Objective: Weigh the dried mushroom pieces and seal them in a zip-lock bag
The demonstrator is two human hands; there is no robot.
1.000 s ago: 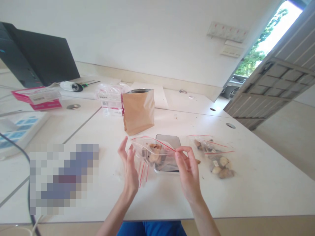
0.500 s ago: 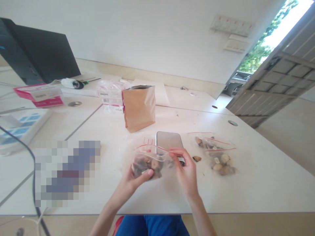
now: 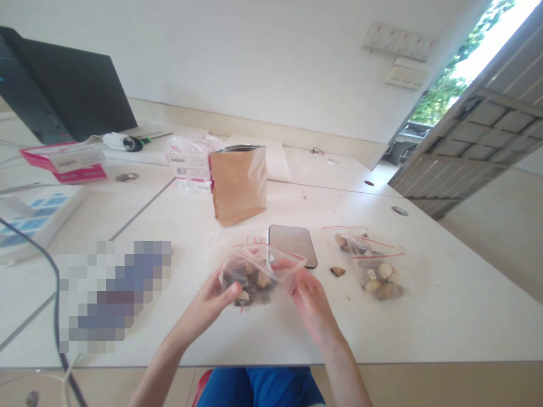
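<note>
Both hands, left hand and right hand, grip a clear zip bag of shells just before the scale; sealing its strip seems next.

a brown paper pouch stands upright on the white desk, its top open. just in front of it lies a flat grey scale. to the right of the scale sit filled clear zip bags with red seal lines, and a loose brown piece lies between them and the scale. behind the pouch are stacked packs. far left, a pink box, a dark monitor and a blue-and-white box.
</note>
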